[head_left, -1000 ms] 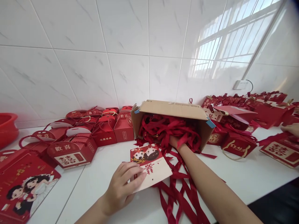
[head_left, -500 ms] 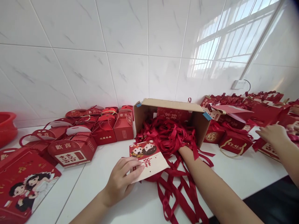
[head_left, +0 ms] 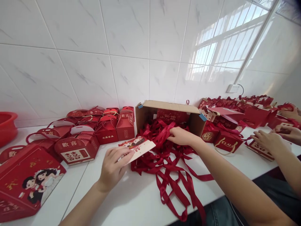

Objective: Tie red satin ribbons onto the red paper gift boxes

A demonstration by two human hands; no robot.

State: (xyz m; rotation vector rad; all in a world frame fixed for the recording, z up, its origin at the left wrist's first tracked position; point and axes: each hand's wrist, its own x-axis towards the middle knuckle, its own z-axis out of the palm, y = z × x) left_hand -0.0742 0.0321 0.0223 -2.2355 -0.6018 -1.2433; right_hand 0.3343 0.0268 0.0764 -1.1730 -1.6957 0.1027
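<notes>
My left hand (head_left: 113,168) is closed on a flat red-and-cream printed card (head_left: 142,148) with cartoon figures, thumb on top, held tilted above the white table. My right hand (head_left: 182,137) pinches a red ribbon (head_left: 171,129) at the mouth of a cardboard box (head_left: 174,106) lying on its side. A tangle of red ribbons (head_left: 162,152) fills the box and spills out over the table. Deeper in the box stands a red printed piece (head_left: 171,115), partly covered by ribbons.
Red gift boxes (head_left: 77,149) stand in rows to the left, beside a red basin (head_left: 7,128). More red boxes (head_left: 229,141) crowd the right. There, another person's hands (head_left: 265,142) work over a box. A tiled wall (head_left: 131,62) rises behind the white table (head_left: 131,194).
My right hand has come up out of the ribbon pile and now pinches a ribbon. My left hand has moved slightly left and tilted the card flatter. The other person's hands have shifted.
</notes>
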